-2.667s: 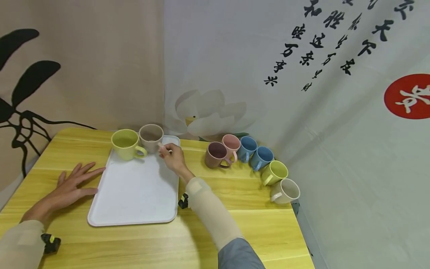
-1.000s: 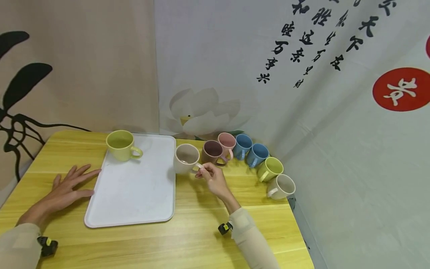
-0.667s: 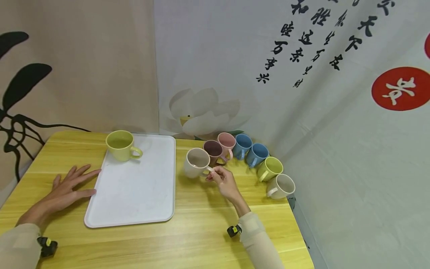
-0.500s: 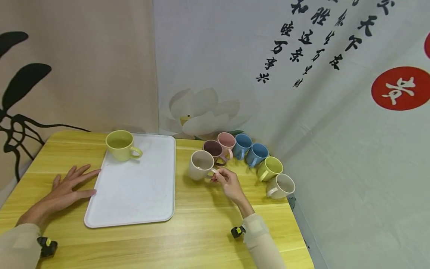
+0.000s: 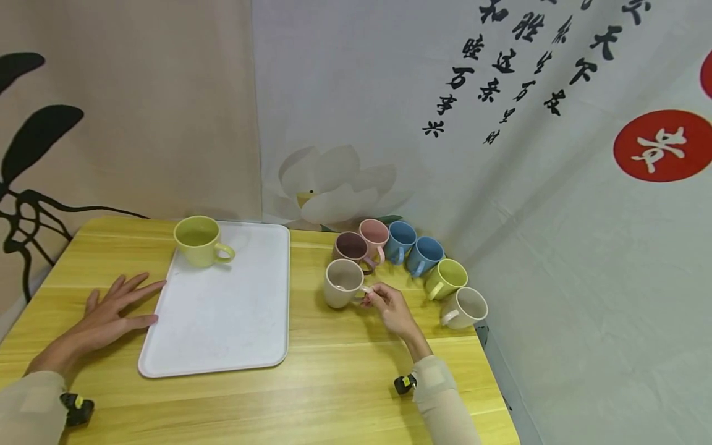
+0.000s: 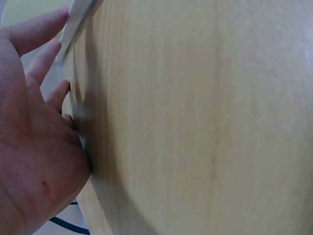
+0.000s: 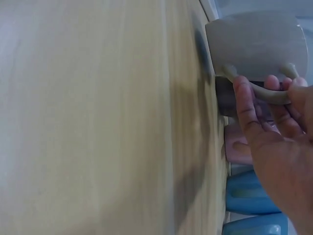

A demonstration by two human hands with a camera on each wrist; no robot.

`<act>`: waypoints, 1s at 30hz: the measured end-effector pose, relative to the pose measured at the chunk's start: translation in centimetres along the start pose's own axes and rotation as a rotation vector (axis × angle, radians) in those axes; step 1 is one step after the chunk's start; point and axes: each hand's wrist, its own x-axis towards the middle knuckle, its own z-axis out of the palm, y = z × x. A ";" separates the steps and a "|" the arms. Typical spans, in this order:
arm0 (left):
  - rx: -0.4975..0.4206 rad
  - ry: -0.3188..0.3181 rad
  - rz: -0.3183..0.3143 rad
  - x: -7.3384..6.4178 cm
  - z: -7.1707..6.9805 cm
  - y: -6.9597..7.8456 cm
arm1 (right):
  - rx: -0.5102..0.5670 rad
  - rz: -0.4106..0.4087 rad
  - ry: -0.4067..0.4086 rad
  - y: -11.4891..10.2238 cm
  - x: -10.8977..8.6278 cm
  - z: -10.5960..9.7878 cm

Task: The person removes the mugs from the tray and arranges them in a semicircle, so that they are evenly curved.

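My right hand (image 5: 392, 309) pinches the handle of a pale greyish mug (image 5: 338, 293), upright just in front of the dark purple mug (image 5: 349, 245). In the right wrist view the thumb and fingers curl round the handle (image 7: 270, 96), and the mug's base is close over the wood. My left hand (image 5: 108, 314) lies with fingers spread at the left edge of the white tray (image 5: 222, 321); its fingertips touch the tray's rim in the left wrist view. A yellow-green mug (image 5: 198, 243) stands at the tray's back left corner.
Along the table's back right edge runs a row of mugs: a pink mug (image 5: 374, 232), two blue mugs (image 5: 402, 240), another yellow-green mug (image 5: 447, 278) and an off-white mug (image 5: 465, 307). A printed cloth (image 5: 345, 93) hangs behind the wooden table (image 5: 311, 395).
The right hand has lifted the greyish mug off the tray's back and carried it right and toward me, to before the purple mug. The left hand has stayed at the tray's edge.
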 end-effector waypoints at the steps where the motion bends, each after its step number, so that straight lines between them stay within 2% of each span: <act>1: 0.000 0.001 0.001 0.0 0.0 0.0 | -0.002 0.004 -0.001 0.1 0.0 -0.1; 13: 0.015 0.014 0.001 0.0 0.2 -0.1 | -0.018 0.000 -0.009 1.2 0.1 -0.7; 19: 0.023 0.031 0.007 0.1 0.3 -0.4 | -0.031 0.025 -0.012 1.3 0.2 -1.0; 30: 0.019 -0.003 -0.016 0.2 0.1 -0.4 | -0.021 0.013 0.002 1.6 0.4 -1.4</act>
